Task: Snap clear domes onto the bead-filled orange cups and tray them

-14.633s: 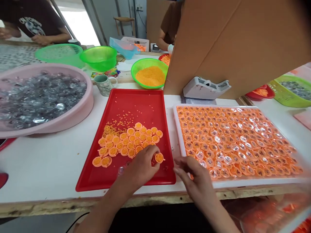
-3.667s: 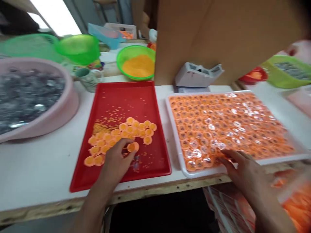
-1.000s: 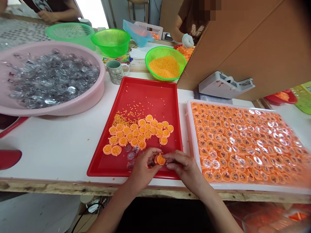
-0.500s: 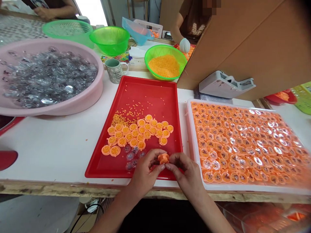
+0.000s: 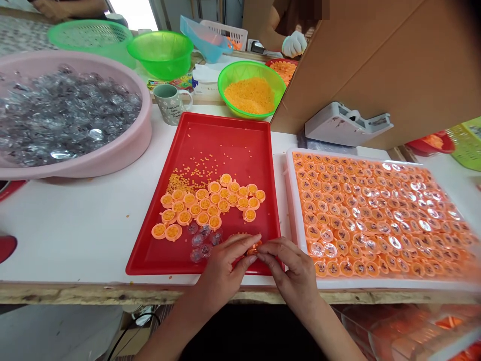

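Observation:
Between the fingertips of my left hand (image 5: pixel 227 263) and my right hand (image 5: pixel 293 263) is a small orange toy cup (image 5: pixel 254 247), mostly covered by the fingers. Both hands are closed on it above the near right corner of a red tray (image 5: pixel 225 138). Left of them in the tray lie several clear domed lids (image 5: pixel 201 240) with dark prints. Beyond these is a cluster of orange toy cups (image 5: pixel 205 204) filled with yellow bits. Loose yellow bits (image 5: pixel 180 180) are scattered farther back.
A white crate (image 5: pixel 296 220) of lidded orange cups stands right. At left is a pink basin (image 5: pixel 145 125) of clear lids. Behind are a mug (image 5: pixel 168 103), a green bowl (image 5: pixel 225 108) of yellow bits, a tape dispenser (image 5: pixel 345 125) and a cardboard panel (image 5: pixel 356 60). A co-worker's gloved hand (image 5: pixel 294 44) shows beyond.
My fingers have closed farther over the orange cup, hiding more of it. The view has shifted slightly. The co-worker's gloved hand has risen from the orange pieces.

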`<state>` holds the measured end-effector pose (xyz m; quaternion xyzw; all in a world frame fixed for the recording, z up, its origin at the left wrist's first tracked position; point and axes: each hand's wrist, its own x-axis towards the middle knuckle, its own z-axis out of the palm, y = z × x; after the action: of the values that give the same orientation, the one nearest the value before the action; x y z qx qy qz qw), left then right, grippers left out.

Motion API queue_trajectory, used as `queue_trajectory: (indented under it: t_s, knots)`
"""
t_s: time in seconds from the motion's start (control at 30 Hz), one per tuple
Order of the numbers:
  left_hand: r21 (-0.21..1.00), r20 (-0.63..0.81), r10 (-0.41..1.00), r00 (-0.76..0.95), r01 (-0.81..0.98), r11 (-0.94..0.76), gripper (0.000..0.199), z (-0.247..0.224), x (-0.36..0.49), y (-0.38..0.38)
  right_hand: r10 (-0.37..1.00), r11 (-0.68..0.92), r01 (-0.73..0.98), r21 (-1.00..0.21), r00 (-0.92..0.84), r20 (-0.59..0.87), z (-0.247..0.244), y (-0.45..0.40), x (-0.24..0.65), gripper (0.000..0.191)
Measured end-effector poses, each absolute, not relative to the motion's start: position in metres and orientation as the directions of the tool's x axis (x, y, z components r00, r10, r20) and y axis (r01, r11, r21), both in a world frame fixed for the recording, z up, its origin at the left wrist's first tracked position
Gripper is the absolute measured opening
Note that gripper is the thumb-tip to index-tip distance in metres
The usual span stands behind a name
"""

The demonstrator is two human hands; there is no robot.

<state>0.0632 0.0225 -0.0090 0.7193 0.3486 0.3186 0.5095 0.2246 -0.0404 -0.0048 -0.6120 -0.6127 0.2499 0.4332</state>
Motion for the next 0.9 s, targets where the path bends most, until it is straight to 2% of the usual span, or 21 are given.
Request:
queue_trajectory:
  t_s: [0.17,0.3,0.57,0.73,0.9]
  knots:
    - [0.950,0.097,0.876,0.473,0.218,-0.223,0.033,-0.004,0.066,0.020,0.961,0.001,0.529,-0.849,0.234,0.148,-0.009,-0.044,0.220,0.009]
    - [0.969,0.077,0.887,0.456,0.175,-0.175,0.026,-0.003,0.068,0.018,0.951,-0.039,0.464,-0.885,0.288,0.109,-0.012,-0.048,0.214,0.009]
    - [0.995,0.004,0.918,0.397,0.090,-0.044,0.026,-0.004,0.071,0.015,0.942,-0.019,0.452,-0.892,0.306,0.135,-0.014,-0.047,0.209,0.009]
    - [0.986,0.086,0.893,0.442,0.090,-0.140,0.020,-0.002,0.071,0.021,0.949,-0.071,0.403,-0.912,0.310,0.063,-0.016,-0.047,0.210,0.008]
    - [0.992,0.006,0.911,0.413,0.112,-0.057,0.017,-0.001,0.071,0.020,0.946,-0.115,0.260,-0.959,0.324,-0.026,-0.017,-0.045,0.209,0.006]
